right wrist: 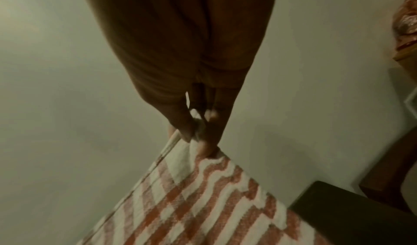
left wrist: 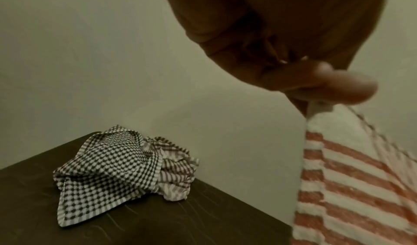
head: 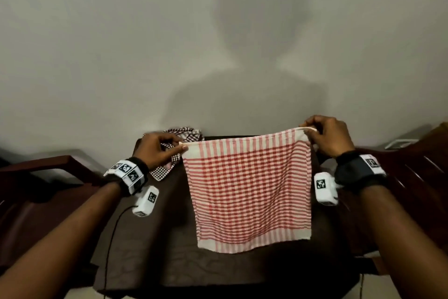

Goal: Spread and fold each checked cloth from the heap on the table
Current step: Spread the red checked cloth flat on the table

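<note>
The left hand and right hand each pinch a top corner of a red checked cloth, holding it spread above the dark counter. A heap of dark checked cloths lies at the far left corner.

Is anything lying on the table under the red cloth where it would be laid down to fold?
Nothing visible does. The red checked cloth hangs from both hands over bare dark table; the heap sits at the far left corner, beside the drop area.

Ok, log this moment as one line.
left hand: pinches red cloth corner | right hand: pinches other corner | cloth: spread, hanging | heap: on table
</note>
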